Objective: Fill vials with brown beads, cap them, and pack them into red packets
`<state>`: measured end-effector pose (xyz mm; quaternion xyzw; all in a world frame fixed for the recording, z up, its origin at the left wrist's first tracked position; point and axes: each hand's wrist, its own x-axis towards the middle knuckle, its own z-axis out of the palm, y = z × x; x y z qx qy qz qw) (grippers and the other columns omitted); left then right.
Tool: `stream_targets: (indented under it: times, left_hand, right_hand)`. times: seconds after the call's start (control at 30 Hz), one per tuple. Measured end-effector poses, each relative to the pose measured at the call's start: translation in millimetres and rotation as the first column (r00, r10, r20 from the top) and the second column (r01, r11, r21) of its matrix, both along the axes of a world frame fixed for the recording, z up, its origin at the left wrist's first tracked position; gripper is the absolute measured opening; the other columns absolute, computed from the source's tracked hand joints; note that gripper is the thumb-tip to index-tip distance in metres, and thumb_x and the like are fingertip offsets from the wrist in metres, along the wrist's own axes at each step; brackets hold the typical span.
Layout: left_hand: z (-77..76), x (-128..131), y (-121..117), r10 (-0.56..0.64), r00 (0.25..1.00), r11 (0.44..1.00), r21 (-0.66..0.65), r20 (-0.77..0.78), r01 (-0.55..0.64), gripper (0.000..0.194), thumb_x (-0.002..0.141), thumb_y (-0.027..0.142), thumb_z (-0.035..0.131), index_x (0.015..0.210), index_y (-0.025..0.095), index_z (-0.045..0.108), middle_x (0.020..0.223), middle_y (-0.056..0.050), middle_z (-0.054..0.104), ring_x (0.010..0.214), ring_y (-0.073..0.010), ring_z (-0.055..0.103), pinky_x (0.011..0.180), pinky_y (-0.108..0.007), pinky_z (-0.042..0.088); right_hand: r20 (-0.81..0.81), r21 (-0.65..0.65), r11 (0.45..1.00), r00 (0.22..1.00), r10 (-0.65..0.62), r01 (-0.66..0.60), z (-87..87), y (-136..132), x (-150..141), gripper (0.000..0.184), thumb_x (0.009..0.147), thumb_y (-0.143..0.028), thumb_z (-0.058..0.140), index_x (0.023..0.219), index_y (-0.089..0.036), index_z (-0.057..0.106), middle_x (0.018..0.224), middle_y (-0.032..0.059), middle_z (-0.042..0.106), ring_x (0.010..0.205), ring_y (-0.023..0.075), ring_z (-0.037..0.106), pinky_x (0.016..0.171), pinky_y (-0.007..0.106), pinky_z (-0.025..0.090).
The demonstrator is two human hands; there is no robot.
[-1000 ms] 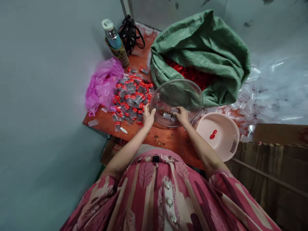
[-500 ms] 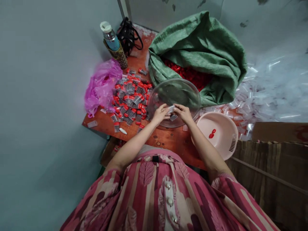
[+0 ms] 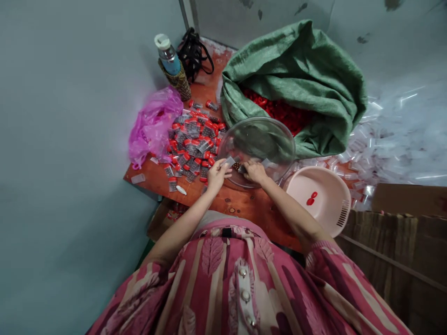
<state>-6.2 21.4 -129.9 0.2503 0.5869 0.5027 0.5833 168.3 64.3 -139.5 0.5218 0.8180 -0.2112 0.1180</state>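
Observation:
My left hand [image 3: 217,176] is closed on a small clear plastic container [image 3: 228,161] at the left rim of a transparent bowl [image 3: 260,135]. Inside the bowl, my right hand [image 3: 255,172] reaches low with its fingers bent at a small dark piece [image 3: 241,169]; the fingertips partly hide it. Beside those fingertips shows a gold-dotted dark piece [image 3: 236,165]. Another clear plastic piece [image 3: 267,163] lies in the bowl, right of my right hand. To the left is a heap of small clear containers with red caps and dark dotted contents [image 3: 195,144].
A green sack [image 3: 296,70] of red caps [image 3: 279,109] stands behind the bowl. At right are a pink basin [image 3: 296,186] with red caps, many clear containers [image 3: 401,139] and cardboard [image 3: 398,242]. A pink plastic bag [image 3: 153,121] and a bottle [image 3: 169,56] stand left.
My hands have come apart. The left has moved left with the clear container, and the right has gone down into the bowl. The whole view has shifted slightly.

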Motion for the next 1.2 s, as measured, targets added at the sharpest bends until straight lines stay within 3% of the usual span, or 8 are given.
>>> stream_targets:
  times: [0.13,0.23,0.33,0.47,0.63,0.83,0.97,1.2]
  left_hand:
    - [-5.9,-4,-4,0.036,0.999,0.999,0.012,0.009,-0.036,0.044,0.069,0.044,0.065,0.104,0.017,0.057,0.092,-0.007,0.066,0.074,-0.0163,0.067,0.06,-0.027,0.055]
    - [-9.6,-7,-6,0.135,0.986,0.987,0.1,-0.101,-0.125,0.04,0.073,0.043,0.061,0.104,0.018,0.059,0.098,-0.007,0.067,0.085,-0.0167,0.066,0.073,-0.029,0.053]
    - [-13.3,-6,-8,0.231,0.958,0.966,0.157,-0.171,-0.206,0.036,0.075,0.042,0.06,0.102,0.018,0.06,0.102,-0.008,0.066,0.095,-0.0173,0.063,0.084,-0.03,0.049]
    - [-15.9,1,-11,0.19,0.98,0.978,0.097,-0.052,-0.184,0.038,0.074,0.042,0.061,0.103,0.017,0.059,0.103,-0.009,0.066,0.097,-0.019,0.062,0.082,-0.031,0.05]
    - [-14.6,13,-9,0.09,0.995,0.99,0.107,0.045,-0.094,0.038,0.073,0.041,0.063,0.103,0.018,0.059,0.101,-0.009,0.067,0.101,-0.0195,0.062,0.091,-0.036,0.046]
    - [-5.4,10,2,0.226,0.955,0.972,0.025,0.194,-0.235,0.04,0.071,0.042,0.065,0.101,0.016,0.056,0.104,-0.011,0.066,0.1,-0.0207,0.061,0.083,-0.036,0.052]
    - [-4.3,-3,5,0.289,0.936,0.957,-0.045,0.198,-0.286,0.038,0.074,0.044,0.061,0.101,0.018,0.052,0.105,-0.01,0.065,0.091,-0.0177,0.065,0.077,-0.034,0.053]
    - [-10.3,-10,4,0.295,0.927,0.955,-0.033,0.23,-0.296,0.035,0.073,0.045,0.061,0.092,0.018,0.05,0.103,-0.009,0.064,0.084,-0.0153,0.066,0.083,-0.037,0.051]
  right_hand:
    - [0.049,0.059,0.997,0.998,0.04,-0.043,9.9,10,16,0.035,0.085,-0.02,0.04,0.118,-0.013,0.048,0.111,0.0169,0.055,0.104,0.0274,0.047,0.085,0.037,0.034]
    - [0.102,0.104,0.99,0.991,0.081,-0.092,12.2,16,26,0.034,0.088,-0.013,0.028,0.111,-0.01,0.053,0.107,0.0199,0.055,0.103,0.0287,0.045,0.084,0.04,0.031]
    - [0.096,0.086,0.984,0.985,0.145,-0.153,6.7,18,25,0.034,0.089,-0.012,0.028,0.104,-0.011,0.058,0.104,0.0184,0.056,0.101,0.0273,0.045,0.083,0.039,0.031]
    - [0.048,0.063,0.973,0.975,0.218,-0.221,-5.2,17,8,0.034,0.089,-0.013,0.029,0.104,-0.011,0.059,0.104,0.0173,0.056,0.1,0.0266,0.044,0.082,0.037,0.033]
    - [-0.034,0.043,0.962,0.962,0.271,-0.269,-15.6,23,-17,0.034,0.089,-0.014,0.031,0.106,-0.011,0.06,0.106,0.0166,0.056,0.1,0.0255,0.044,0.085,0.035,0.035]
    - [-0.149,0.055,0.971,0.96,0.237,-0.231,-24.1,33,-22,0.036,0.086,-0.017,0.041,0.121,-0.013,0.051,0.113,0.0131,0.053,0.105,0.0233,0.043,0.09,0.033,0.037]
    - [-0.248,0.046,0.976,0.944,0.217,-0.212,-30.1,32,-25,0.042,0.083,-0.017,0.048,0.125,-0.014,0.048,0.123,0.012,0.05,0.112,0.0218,0.043,0.094,0.033,0.037]
    - [-0.435,0.0,0.997,0.898,0.067,-0.075,-39.1,31,-35,0.049,0.079,-0.022,0.051,0.127,-0.013,0.045,0.127,0.0126,0.053,0.114,0.0189,0.05,0.097,0.033,0.038]
